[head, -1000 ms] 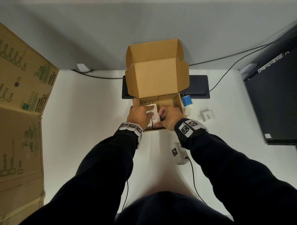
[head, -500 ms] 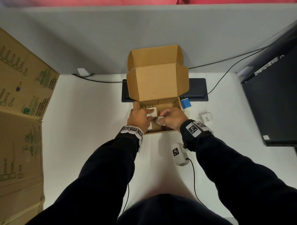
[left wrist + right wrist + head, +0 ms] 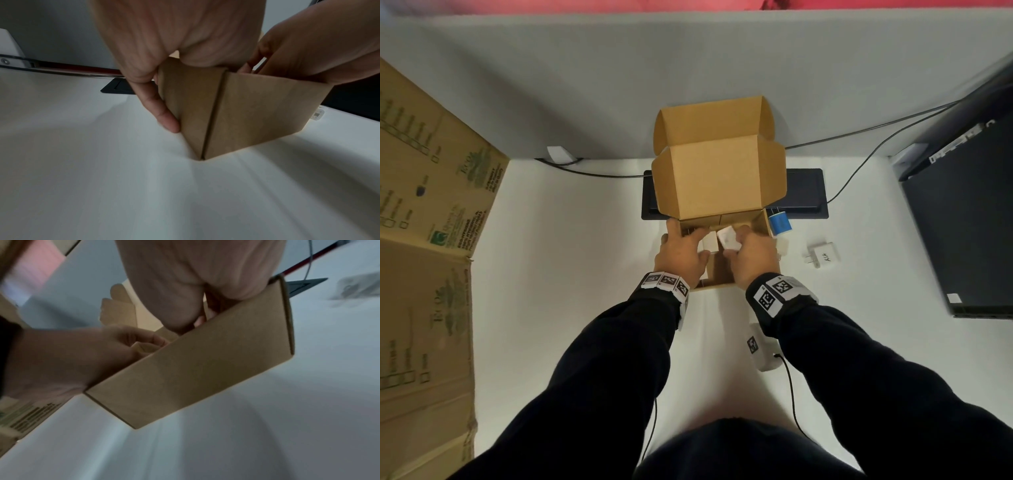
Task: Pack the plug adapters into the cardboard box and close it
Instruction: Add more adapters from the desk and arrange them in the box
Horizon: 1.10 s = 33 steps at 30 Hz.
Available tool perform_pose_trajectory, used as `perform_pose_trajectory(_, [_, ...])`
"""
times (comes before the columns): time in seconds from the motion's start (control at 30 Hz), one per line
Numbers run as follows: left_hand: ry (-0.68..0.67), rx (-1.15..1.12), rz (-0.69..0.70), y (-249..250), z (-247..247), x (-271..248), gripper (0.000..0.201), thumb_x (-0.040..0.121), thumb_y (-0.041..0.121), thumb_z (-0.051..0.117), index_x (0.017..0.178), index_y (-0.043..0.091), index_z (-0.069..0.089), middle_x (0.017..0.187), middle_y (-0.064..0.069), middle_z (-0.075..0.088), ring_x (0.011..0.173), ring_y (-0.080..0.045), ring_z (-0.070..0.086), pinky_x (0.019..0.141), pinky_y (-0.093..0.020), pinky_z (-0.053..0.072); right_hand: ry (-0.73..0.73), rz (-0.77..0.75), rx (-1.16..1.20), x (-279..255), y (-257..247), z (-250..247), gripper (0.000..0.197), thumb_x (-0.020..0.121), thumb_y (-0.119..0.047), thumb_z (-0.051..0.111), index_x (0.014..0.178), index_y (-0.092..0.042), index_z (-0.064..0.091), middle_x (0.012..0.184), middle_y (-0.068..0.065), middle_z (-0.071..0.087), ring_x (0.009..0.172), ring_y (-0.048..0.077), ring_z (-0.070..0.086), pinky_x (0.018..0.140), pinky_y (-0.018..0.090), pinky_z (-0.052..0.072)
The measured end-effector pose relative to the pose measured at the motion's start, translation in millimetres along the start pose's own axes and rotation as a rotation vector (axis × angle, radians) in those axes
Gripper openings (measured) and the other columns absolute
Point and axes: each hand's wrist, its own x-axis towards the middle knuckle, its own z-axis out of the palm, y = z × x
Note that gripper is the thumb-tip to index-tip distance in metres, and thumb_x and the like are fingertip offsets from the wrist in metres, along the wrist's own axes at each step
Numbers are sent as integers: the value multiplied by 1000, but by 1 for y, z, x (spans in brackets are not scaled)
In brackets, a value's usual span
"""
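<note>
The brown cardboard box (image 3: 717, 185) stands open mid-desk, its lid upright at the far side. My left hand (image 3: 681, 253) grips the box's left wall (image 3: 193, 104), one finger down the outside. A white plug adapter (image 3: 709, 241) sits inside by that hand's thumb. My right hand (image 3: 751, 253) pinches another white plug adapter (image 3: 729, 238) over the box's open top. A blue adapter (image 3: 779, 224) lies against the box's right side, and a white adapter (image 3: 822, 255) lies on the desk further right. The wrist views show only the box's outer walls (image 3: 195, 378).
A large printed cardboard sheet (image 3: 424, 240) leans along the left. A black panel (image 3: 804, 192) lies behind the box, with cables running to the grey partition. A dark laptop (image 3: 962, 222) fills the right. A small white tagged device (image 3: 762, 349) with a cord lies under my right forearm.
My right hand has brought the white adapter up and toward the far side of the box. My left hand stays on the box's left wall.
</note>
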Motion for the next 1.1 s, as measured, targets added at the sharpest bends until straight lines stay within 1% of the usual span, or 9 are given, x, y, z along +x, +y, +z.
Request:
perform_pose_trajectory(0.13, [-7, -3, -7, 0, -1, 0, 44, 90, 34, 68, 133, 37, 56, 144, -6, 28, 116, -35, 50, 96, -49, 51, 1, -49, -12, 10, -3, 4, 23, 93, -34, 66, 106, -15, 63, 94, 5, 61, 86, 22, 57, 83, 35, 54])
perform_pose_trajectory(0.27, [-2, -4, -6, 0, 0, 0, 45, 90, 34, 68, 133, 38, 56, 143, -7, 29, 114, -35, 51, 95, -49, 52, -13, -58, 48, 14, 6, 10, 21, 89, -32, 70, 107, -22, 66, 101, 8, 69, 95, 26, 64, 89, 37, 56])
perform_pose_trajectory(0.4, [-4, 5, 3, -1, -1, 0, 46, 89, 37, 67, 134, 40, 54, 143, -6, 29, 114, -34, 51, 93, -46, 52, -35, -104, -10, 14, 7, 6, 25, 93, -30, 63, 115, -17, 67, 106, 10, 68, 96, 26, 64, 90, 36, 55])
perform_pose_trajectory(0.57, [-39, -18, 22, -4, -3, 3, 51, 87, 39, 65, 135, 42, 52, 138, -6, 32, 112, -34, 53, 92, -45, 53, 249, -305, 120, 4, 19, -25, 10, 88, -17, 61, 91, -11, 69, 91, 9, 64, 80, 25, 61, 73, 37, 54])
perform_pose_trajectory(0.7, [-53, -7, 24, -3, -5, 3, 51, 87, 41, 66, 137, 41, 53, 138, -7, 34, 112, -34, 55, 95, -47, 53, 403, -142, 157, 6, 54, -52, 11, 87, -17, 60, 95, -13, 67, 102, 12, 59, 88, 29, 60, 75, 39, 53])
perform_pose_trajectory(0.8, [-57, -13, 14, -2, -6, 1, 51, 89, 40, 66, 138, 42, 51, 139, -7, 34, 112, -36, 57, 98, -48, 52, 257, 118, -56, 7, 83, -61, 31, 87, -28, 62, 115, -16, 60, 123, 17, 48, 114, 38, 48, 86, 45, 52])
perform_pose_trajectory(0.9, [-65, -1, -6, 0, -9, -1, 51, 90, 39, 66, 139, 42, 50, 139, -8, 35, 111, -38, 59, 100, -46, 51, 92, 306, -244, 0, 104, -60, 48, 86, -34, 62, 130, -21, 48, 128, 17, 40, 117, 42, 43, 92, 51, 49])
perform_pose_trajectory(1.0, [-80, -2, -15, 3, -12, -2, 51, 90, 43, 64, 139, 41, 51, 137, -10, 36, 109, -39, 59, 99, -45, 50, 88, 280, -68, -5, 116, -55, 45, 93, -20, 60, 136, -18, 47, 129, 18, 42, 107, 40, 57, 89, 44, 51])
perform_pose_trajectory(1.1, [-119, -3, -29, 2, -13, -3, 55, 90, 45, 63, 142, 41, 49, 138, -11, 36, 111, -40, 59, 101, -44, 49, 258, 164, 74, -8, 112, -55, 36, 94, -10, 57, 130, -13, 54, 126, 18, 48, 99, 36, 60, 84, 34, 46])
